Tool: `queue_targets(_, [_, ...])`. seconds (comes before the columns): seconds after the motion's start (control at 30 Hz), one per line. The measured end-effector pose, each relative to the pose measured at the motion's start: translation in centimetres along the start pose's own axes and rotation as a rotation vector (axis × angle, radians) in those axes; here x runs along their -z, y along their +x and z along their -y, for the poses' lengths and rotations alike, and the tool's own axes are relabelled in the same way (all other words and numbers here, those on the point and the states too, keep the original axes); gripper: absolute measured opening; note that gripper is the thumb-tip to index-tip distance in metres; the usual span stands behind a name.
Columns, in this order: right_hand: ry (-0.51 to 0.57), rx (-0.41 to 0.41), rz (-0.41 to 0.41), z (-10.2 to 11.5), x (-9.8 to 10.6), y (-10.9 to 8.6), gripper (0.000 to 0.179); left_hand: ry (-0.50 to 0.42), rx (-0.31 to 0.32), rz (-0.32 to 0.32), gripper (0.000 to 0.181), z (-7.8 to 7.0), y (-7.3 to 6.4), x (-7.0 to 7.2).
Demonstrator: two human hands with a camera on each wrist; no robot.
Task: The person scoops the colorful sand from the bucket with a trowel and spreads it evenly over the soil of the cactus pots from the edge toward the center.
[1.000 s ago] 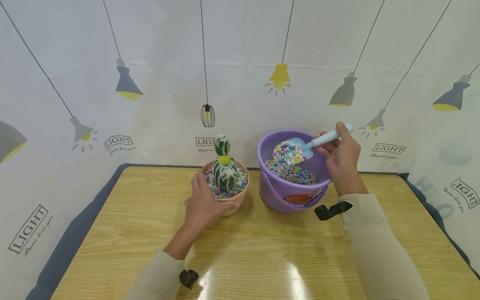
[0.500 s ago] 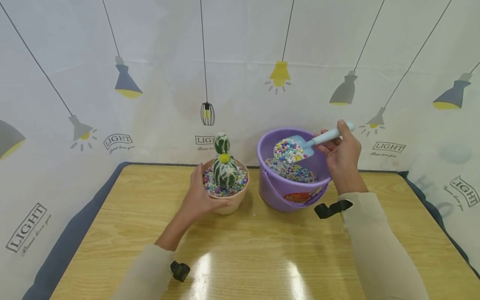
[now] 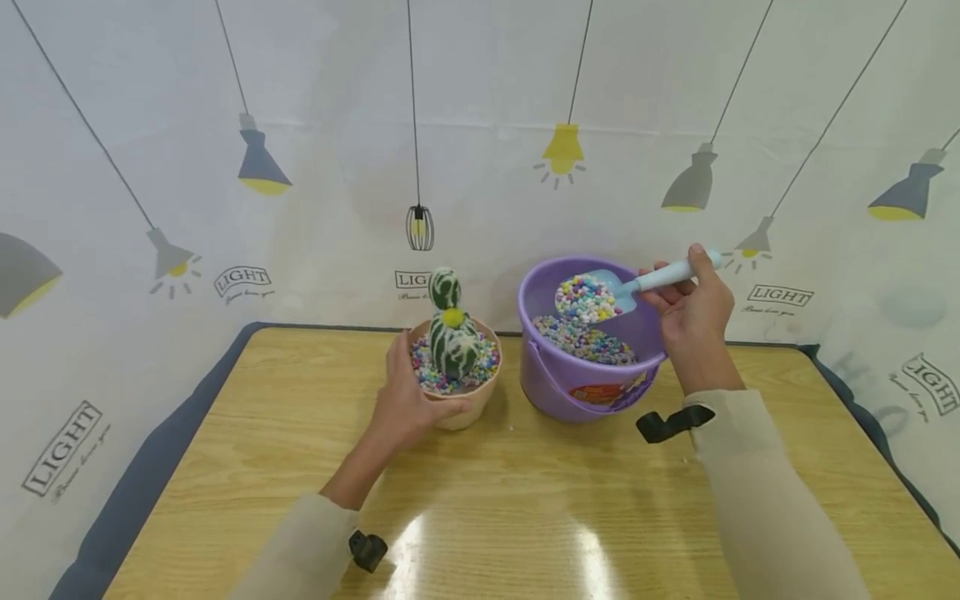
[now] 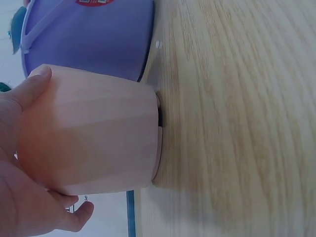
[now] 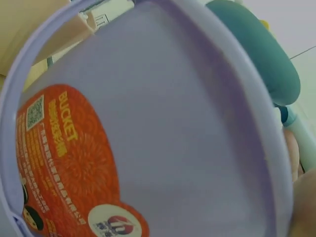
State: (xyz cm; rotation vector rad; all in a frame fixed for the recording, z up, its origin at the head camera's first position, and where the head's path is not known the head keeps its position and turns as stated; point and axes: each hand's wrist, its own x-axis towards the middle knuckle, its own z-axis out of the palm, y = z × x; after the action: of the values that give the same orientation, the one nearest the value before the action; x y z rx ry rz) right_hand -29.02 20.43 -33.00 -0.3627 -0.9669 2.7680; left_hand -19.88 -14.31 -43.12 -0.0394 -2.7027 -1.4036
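Note:
My left hand (image 3: 405, 404) holds a peach flower pot (image 3: 483, 402) on the table, thumb along the near side and fingers round the left. In the left wrist view the pot (image 4: 94, 133) stands with its base at the wood. Out of it rises a green-and-white striped cactus (image 3: 453, 350) with a yellow flower, set in colourful beads (image 3: 487, 358). My right hand (image 3: 696, 321) grips the handle of a light blue scoop (image 3: 663, 277). Heaped with multicoloured beads, its blade hangs over the mouth of a purple bucket (image 3: 551, 379). More beads (image 3: 588, 343) lie inside the bucket.
The bucket's handle (image 5: 12, 98) hangs down on its near side, beside an orange label (image 5: 69, 148). Behind the wooden table (image 3: 480, 508) stands a pale cloth (image 3: 337, 167) printed with lamps. One tiny white bead (image 4: 158, 44) lies near the bucket's foot.
My left hand has shifted its hold on the pot, its fingers moving to the left side. The loaded scoop and my right hand have edged slightly right, still over the bucket.

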Motion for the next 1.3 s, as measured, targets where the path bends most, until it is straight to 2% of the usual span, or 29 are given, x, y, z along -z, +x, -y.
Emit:
queue_targets(0.17, [0.064, -0.023, -0.034, 0.4, 0.2, -0.9, 0.051, 0.03, 0.015, -0.013, 0.136, -0.2, -0.4, -0.3])
queue_targets(0.43, [0.131, -0.02, -0.043, 0.5, 0.3, -2.9, 0.048, 0.031, 0.027, -0.072, 0.13, -0.4, -1.0, -0.7])
queue_targets(0.63, [0.119, -0.025, 0.013, -0.1, 0.6, -5.1, 0.052, 0.04, 0.039, -0.078, 0.131, -0.5, -1.2, -0.7])
queue_targets(0.97, [0.084, -0.033, 0.069, -2.4, 0.9, -8.0, 0.057, 0.043, 0.056, -0.102, 0.13, -1.1, -1.4, -0.9])
queue_targets(1.3, [0.043, 0.027, 0.09, -4.7, 0.8, -9.2, 0.024, 0.054, 0.057, -0.084, 0.129, -1.2, -1.5, -0.5])
